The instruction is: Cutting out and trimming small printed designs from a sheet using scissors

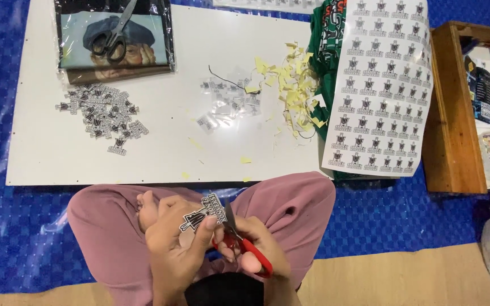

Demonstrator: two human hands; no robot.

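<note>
Over the lap, the left hand point(177, 241) fingers pinch a sticker point(202, 212) steady at the blades while the right hand point(256, 249) fingers grip red scissors point(239, 241), cut pieces piled on the surface point(160, 141).

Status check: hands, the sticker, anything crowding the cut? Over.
Left hand pinching a small cut-out sticker. Right hand gripping red-handled scissors, blades at sticker's edge. Nothing between blades and sticker; finished stickers pile sits apart on white board.
</note>
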